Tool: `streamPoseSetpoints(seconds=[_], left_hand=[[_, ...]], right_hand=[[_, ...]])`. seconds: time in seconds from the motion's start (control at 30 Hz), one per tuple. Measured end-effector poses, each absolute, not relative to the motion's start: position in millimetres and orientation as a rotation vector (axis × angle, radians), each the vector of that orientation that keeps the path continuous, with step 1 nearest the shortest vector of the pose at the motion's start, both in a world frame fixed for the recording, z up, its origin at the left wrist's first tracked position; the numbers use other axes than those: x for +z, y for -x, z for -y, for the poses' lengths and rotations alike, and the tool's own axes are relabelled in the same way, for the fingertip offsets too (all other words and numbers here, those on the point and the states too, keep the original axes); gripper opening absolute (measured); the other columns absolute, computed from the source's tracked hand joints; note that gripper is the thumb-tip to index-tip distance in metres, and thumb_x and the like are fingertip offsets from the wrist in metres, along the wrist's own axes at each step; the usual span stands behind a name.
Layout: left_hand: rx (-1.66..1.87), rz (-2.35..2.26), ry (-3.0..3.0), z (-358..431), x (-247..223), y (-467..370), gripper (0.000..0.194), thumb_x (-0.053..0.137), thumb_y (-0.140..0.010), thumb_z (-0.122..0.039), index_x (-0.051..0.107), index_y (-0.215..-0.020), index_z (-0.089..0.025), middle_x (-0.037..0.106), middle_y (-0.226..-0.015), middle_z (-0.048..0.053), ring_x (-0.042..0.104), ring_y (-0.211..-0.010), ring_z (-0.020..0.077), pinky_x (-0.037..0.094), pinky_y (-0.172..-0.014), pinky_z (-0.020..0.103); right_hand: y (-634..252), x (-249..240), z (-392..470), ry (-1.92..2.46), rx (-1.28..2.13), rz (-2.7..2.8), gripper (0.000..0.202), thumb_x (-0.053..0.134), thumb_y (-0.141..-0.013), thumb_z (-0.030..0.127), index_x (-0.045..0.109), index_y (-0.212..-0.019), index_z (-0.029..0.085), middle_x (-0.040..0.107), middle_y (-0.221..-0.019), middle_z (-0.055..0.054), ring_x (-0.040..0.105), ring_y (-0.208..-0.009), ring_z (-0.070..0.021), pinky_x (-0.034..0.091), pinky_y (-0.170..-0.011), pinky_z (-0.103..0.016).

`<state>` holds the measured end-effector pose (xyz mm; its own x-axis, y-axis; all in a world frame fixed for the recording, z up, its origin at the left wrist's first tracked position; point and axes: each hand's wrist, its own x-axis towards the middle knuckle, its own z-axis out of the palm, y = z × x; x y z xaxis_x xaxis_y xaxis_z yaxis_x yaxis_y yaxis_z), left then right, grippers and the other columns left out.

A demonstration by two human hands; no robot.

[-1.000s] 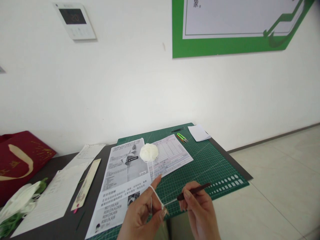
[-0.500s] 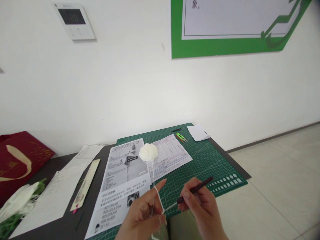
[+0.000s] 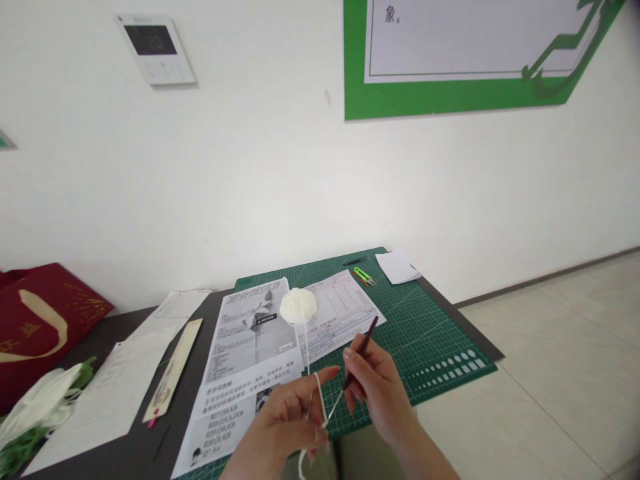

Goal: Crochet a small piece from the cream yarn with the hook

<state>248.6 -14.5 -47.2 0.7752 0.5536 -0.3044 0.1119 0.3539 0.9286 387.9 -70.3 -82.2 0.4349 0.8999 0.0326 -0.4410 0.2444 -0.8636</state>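
Observation:
My right hand (image 3: 373,377) grips the dark red handle of a crochet hook (image 3: 361,352), now tilted steeply, its metal shaft pointing down-left toward my left hand (image 3: 295,413). White yarn (image 3: 321,398) runs over my left index finger, which stretches out to the right. The thumb and other fingers of that hand pinch the yarn where the hook tip meets it; any stitched piece there is too small to make out. A loose yarn loop hangs below. From the finger the strand leads up to a white yarn ball (image 3: 299,306) lying on the papers.
A printed pattern sheet (image 3: 250,360) and a form (image 3: 345,313) lie on the green cutting mat (image 3: 415,333). Green thread snips (image 3: 364,276) and white paper (image 3: 398,267) sit behind. Leftward are a bookmark (image 3: 175,370), handwritten sheets (image 3: 115,393), white yarn pieces (image 3: 45,400) and a red bag (image 3: 45,320).
My right hand has moved slightly left and turned the crochet hook from nearly level to steep, its tip now close to my left fingertips. My left hand has barely shifted.

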Motion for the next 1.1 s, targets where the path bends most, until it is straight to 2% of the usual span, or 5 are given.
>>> streamPoseSetpoints(seconds=[0.23,0.4,0.53,0.8,1.1], left_hand=[[0.312,-0.654,-1.205,-3,-53,-250,0.05,0.056,-0.053,-0.001,0.069,-0.098,-0.018,0.053,-0.055,-0.003,0.046,-0.048,0.0106,0.036,-0.043,0.021],[0.338,-0.675,-1.243,-20,-59,-252,0.037,0.059,-0.055,-0.002,0.071,-0.086,-0.016,0.052,-0.054,-0.005,0.044,-0.046,0.0086,0.034,-0.044,0.021],[0.309,-0.663,-1.245,-37,-62,-255,0.043,0.058,-0.055,0.0,0.069,-0.093,-0.017,0.054,-0.053,-0.005,0.044,-0.044,0.0089,0.032,-0.044,0.022],[0.276,-0.595,-1.191,-80,-70,-268,0.046,0.059,-0.051,0.001,0.069,-0.094,-0.013,0.055,-0.05,-0.004,0.041,-0.04,0.0074,0.027,-0.043,0.022],[0.299,-0.545,-1.101,-123,-85,-283,0.045,0.06,-0.05,-0.001,0.068,-0.093,-0.013,0.053,-0.051,-0.004,0.041,-0.041,0.0078,0.028,-0.041,0.022]], right_hand=[[-392,-94,42,0.91,1.175,0.557,0.023,0.06,-0.075,0.033,0.046,-0.062,0.02,0.034,-0.039,0.013,0.021,-0.029,-0.0029,0.029,-0.023,-0.012],[-397,-99,20,0.942,1.228,0.584,0.019,0.059,-0.074,0.03,0.046,-0.063,0.02,0.035,-0.036,0.013,0.019,-0.028,-0.0027,0.024,-0.022,-0.011],[-403,-100,2,0.938,1.24,0.622,0.02,0.059,-0.074,0.029,0.046,-0.062,0.02,0.034,-0.034,0.014,0.02,-0.028,-0.0024,0.021,-0.024,-0.011],[-417,-103,-31,0.887,1.171,0.68,0.024,0.061,-0.074,0.035,0.045,-0.063,0.02,0.042,-0.036,0.012,0.025,-0.027,-0.002,0.019,-0.027,-0.013],[-428,-113,-71,0.889,1.091,0.692,0.027,0.061,-0.075,0.038,0.044,-0.063,0.02,0.041,-0.035,0.012,0.025,-0.026,-0.0026,0.017,-0.028,-0.016]])
